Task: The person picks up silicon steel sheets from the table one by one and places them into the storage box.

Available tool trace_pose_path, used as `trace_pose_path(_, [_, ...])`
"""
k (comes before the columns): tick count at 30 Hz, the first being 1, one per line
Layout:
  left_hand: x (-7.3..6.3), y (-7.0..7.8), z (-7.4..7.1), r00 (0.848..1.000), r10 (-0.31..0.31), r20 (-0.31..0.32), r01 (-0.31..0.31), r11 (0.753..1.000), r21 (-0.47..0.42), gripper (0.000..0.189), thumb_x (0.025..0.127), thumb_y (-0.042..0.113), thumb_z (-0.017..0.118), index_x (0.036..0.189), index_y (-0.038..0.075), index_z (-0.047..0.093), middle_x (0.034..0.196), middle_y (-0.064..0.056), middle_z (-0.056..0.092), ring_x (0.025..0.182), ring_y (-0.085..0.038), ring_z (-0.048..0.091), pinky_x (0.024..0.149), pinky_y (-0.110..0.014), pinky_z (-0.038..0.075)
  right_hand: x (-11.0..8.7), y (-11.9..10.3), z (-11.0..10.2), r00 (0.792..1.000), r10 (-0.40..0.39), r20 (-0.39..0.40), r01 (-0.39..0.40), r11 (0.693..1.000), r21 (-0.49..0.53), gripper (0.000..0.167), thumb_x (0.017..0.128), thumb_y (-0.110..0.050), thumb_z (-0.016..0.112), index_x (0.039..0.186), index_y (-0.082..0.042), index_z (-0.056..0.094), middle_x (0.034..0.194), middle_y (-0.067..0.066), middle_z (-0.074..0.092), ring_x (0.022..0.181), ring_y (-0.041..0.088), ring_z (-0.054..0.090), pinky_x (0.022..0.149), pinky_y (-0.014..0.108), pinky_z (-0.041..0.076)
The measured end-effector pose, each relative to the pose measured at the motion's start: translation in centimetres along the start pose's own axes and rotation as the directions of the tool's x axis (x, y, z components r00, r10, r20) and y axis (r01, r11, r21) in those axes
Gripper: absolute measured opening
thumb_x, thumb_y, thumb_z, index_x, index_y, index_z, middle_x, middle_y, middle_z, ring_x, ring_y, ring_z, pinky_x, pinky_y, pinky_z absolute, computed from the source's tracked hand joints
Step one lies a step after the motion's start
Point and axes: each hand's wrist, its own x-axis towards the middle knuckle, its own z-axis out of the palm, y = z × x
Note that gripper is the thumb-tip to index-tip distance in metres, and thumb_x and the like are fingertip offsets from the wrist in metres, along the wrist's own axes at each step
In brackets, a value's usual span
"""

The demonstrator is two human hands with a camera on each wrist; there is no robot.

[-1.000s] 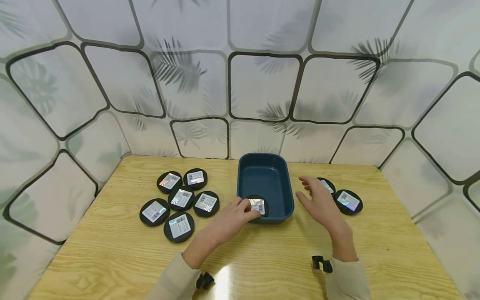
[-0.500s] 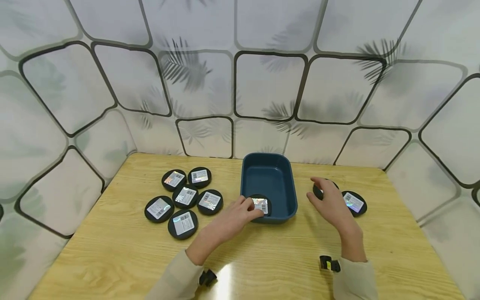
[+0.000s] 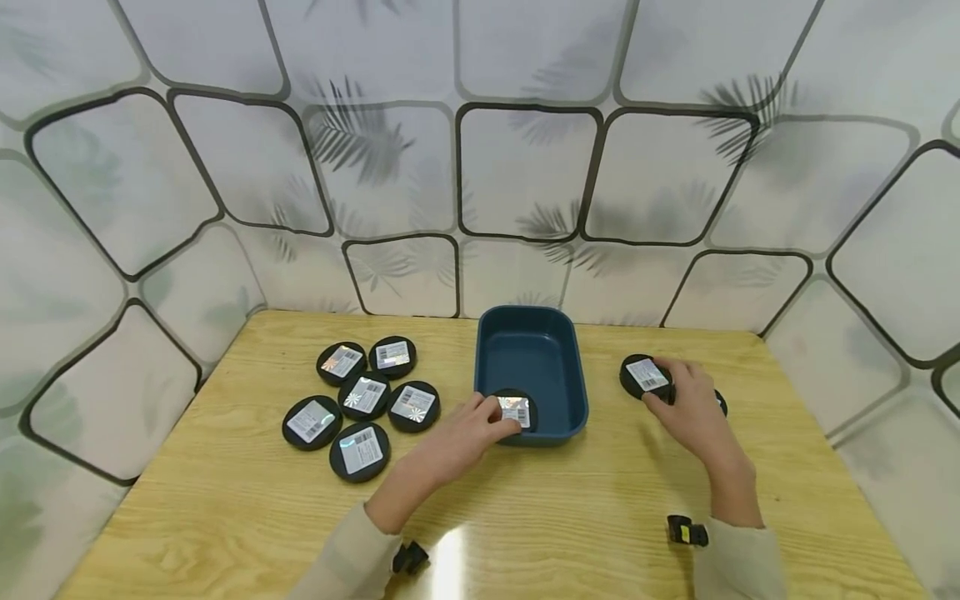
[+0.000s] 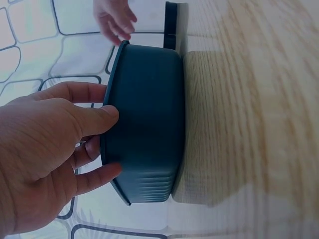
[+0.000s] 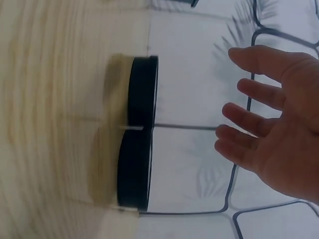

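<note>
A dark blue rectangular tray (image 3: 528, 350) stands on the table, a round black disc with a silvery label (image 3: 516, 410) inside its near end. My left hand (image 3: 461, 437) grips the tray's near-left rim; in the left wrist view its thumb (image 4: 107, 115) lies against the outer wall and some fingers pass behind the rim. To the right, my right hand (image 3: 697, 412) is beside another labelled black disc (image 3: 643, 375) and partly covers a second disc (image 3: 722, 403). The right wrist view shows my right hand (image 5: 284, 122) with spread fingers, apart from both discs.
Several more labelled black discs (image 3: 363, 395) lie grouped flat on the wooden table (image 3: 540, 517) left of the tray. A patterned light curtain (image 3: 525, 175) encloses the back and sides.
My right hand has moved right, away from the tray, uncovering the nearer right-hand disc and covering most of the farther one. The left hand stays on the tray. The view shifted slightly.
</note>
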Motion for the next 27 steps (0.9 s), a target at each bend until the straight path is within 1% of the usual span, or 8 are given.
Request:
trace_pose_path(3, [-0.1, 0.0, 0.0, 1.0, -0.001, -0.015, 0.001, 1.0, -0.003, 0.031, 0.096, 0.0, 0.059, 0.114, 0.024, 0.065, 0.09, 0.001, 0.047, 0.08, -0.015, 0.038, 0.066, -0.024, 0.034, -0.1, 1.0, -0.4, 0.999, 0.03, -0.021, -0.03, 0.999, -0.015, 0.062, 0.09, -0.01, 0.066, 0.141, 0.011, 0.038, 0.137, 0.043, 0.031, 0.125, 0.063, 0.027, 0.094, 0.072, 0.032])
trace_pose_path(6, [-0.1, -0.1, 0.0, 1.0, 0.002, -0.024, -0.002, 1.0, -0.002, 0.031, 0.096, 0.0, 0.059, 0.114, 0.024, 0.066, 0.089, 0.001, 0.046, 0.08, -0.014, 0.038, 0.065, -0.024, 0.034, -0.1, 1.8, -0.8, 0.996, 0.083, -0.02, -0.084, 0.996, -0.033, 0.071, 0.088, -0.013, 0.068, 0.144, 0.011, 0.033, 0.139, 0.045, 0.027, 0.125, 0.066, 0.023, 0.095, 0.073, 0.03])
trace_pose_path(11, [-0.1, -0.1, 0.2, 0.999, 0.014, -0.034, -0.014, 1.0, -0.001, 0.029, 0.096, 0.001, 0.059, 0.114, 0.024, 0.066, 0.088, 0.001, 0.046, 0.079, -0.014, 0.037, 0.065, -0.023, 0.032, -0.5, 3.3, -1.4, 0.982, 0.186, 0.032, -0.185, 0.982, -0.045, 0.088, 0.086, -0.018, 0.073, 0.15, 0.01, 0.021, 0.142, 0.048, 0.019, 0.127, 0.068, 0.019, 0.096, 0.075, 0.029])
trace_pose_path(17, [-0.1, 0.0, 0.1, 0.999, 0.024, -0.047, -0.024, 1.0, 0.005, 0.027, 0.097, 0.006, 0.058, 0.115, 0.023, 0.066, 0.089, 0.0, 0.049, 0.078, -0.015, 0.038, 0.066, -0.023, 0.033, -0.9, 4.8, -1.8, 0.958, 0.268, 0.102, -0.265, 0.963, -0.048, 0.1, 0.083, -0.021, 0.076, 0.151, 0.012, 0.011, 0.14, 0.052, 0.015, 0.122, 0.069, 0.021, 0.093, 0.075, 0.032])
trace_pose_path(20, [-0.2, 0.0, 0.1, 0.999, 0.023, -0.048, -0.023, 1.0, 0.006, 0.028, 0.095, 0.005, 0.059, 0.114, 0.024, 0.067, 0.089, 0.0, 0.049, 0.079, -0.015, 0.039, 0.066, -0.023, 0.033, -1.0, 5.3, -1.8, 0.95, 0.286, 0.123, -0.283, 0.958, -0.041, 0.101, 0.083, -0.021, 0.075, 0.151, 0.013, 0.009, 0.14, 0.052, 0.013, 0.122, 0.068, 0.022, 0.092, 0.075, 0.032])
trace_pose_path(27, [-0.2, 0.0, 0.2, 0.999, 0.017, -0.04, -0.017, 1.0, 0.006, 0.029, 0.095, 0.003, 0.059, 0.114, 0.024, 0.066, 0.089, 0.001, 0.048, 0.079, -0.014, 0.038, 0.066, -0.023, 0.033, -0.8, 6.2, -2.1, 0.948, 0.283, 0.147, -0.283, 0.959, -0.023, 0.102, 0.084, -0.021, 0.075, 0.15, 0.015, 0.006, 0.141, 0.051, 0.011, 0.122, 0.071, 0.021, 0.095, 0.076, 0.03])
